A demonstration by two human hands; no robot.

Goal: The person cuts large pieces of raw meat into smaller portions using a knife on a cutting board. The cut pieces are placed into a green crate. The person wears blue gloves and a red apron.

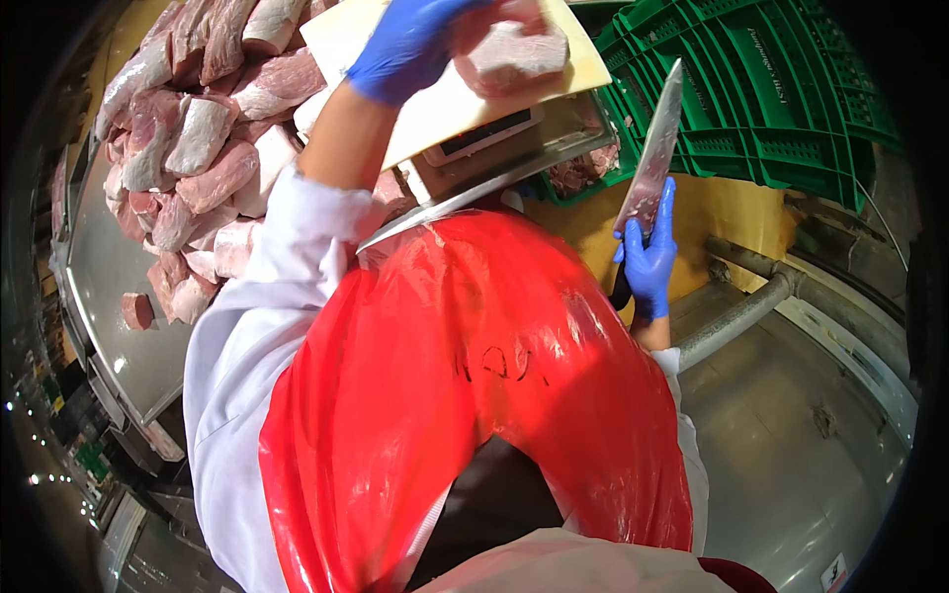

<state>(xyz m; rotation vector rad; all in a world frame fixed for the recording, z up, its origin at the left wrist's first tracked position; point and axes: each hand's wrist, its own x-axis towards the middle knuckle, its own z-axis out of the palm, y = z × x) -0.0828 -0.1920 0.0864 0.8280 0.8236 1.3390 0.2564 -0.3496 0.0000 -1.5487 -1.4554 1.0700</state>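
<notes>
A large piece of raw pale pink meat (512, 51) is at the right part of a cream cutting board (331, 35). My left hand (410, 44), in a blue glove, reaches over the board and grips the meat by its far left side; the fingertips are partly cut off by the upper picture edge. On the right, away from the board, my right hand (649, 259), gloved in blue too, is closed round the dark handle of a knife (654, 148). The long blade points up and away from me, with smears on its lower part.
Many meat pieces (203, 133) are heaped on a metal table (109, 267) at the left. A scale (484, 138) sits under the board. Green crates (732, 89) stand at the far right, one holding meat scraps (583, 170). A metal pipe (736, 316) runs beside my right forearm.
</notes>
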